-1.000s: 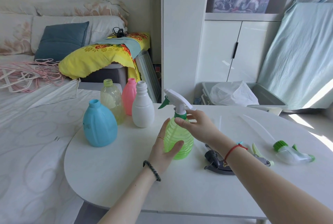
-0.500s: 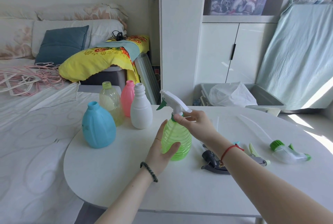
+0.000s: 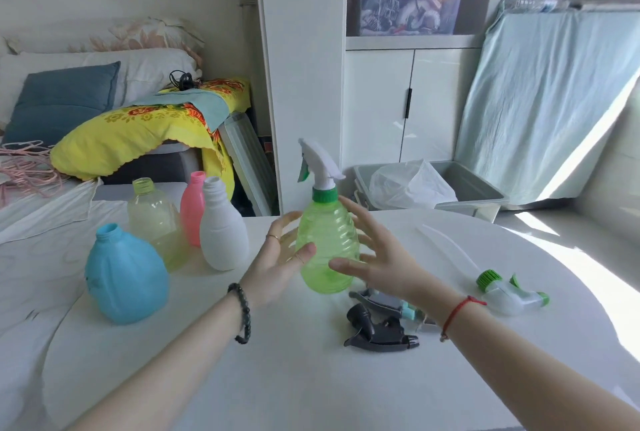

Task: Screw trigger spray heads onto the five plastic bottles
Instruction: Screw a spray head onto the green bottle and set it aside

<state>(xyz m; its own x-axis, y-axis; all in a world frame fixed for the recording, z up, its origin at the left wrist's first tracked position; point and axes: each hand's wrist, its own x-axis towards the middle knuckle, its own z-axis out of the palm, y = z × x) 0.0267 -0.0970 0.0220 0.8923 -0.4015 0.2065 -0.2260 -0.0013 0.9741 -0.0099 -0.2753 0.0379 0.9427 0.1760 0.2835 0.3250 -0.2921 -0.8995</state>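
Note:
A green bottle [image 3: 327, 250] stands mid-table, capped by a white trigger spray head [image 3: 320, 167] with a green collar. My left hand [image 3: 277, 257] is at its left side and my right hand [image 3: 375, 254] at its right, both with fingers spread and thumbs at the bottle's front. To the left stand open-necked bottles: blue [image 3: 124, 278], clear yellowish [image 3: 156, 219], pink [image 3: 192, 205] and white [image 3: 223, 233]. Loose heads lie to the right: a black one [image 3: 377, 330], a white-and-green one [image 3: 509, 295], and a teal-tipped one [image 3: 408, 311] partly under my right wrist.
The round white table [image 3: 311, 378] ends close to the bed [image 3: 34, 257] on the left. A grey bin [image 3: 467, 184] holding a plastic bag sits behind the table, in front of a white cabinet [image 3: 408, 101]. A thin dip tube [image 3: 446, 247] lies at the table's right.
My right hand has come off the spray head's collar and dropped beside the bottle, fingers spread. My left hand has loosened its grip on the bottle's body. The spray head now stands straight.

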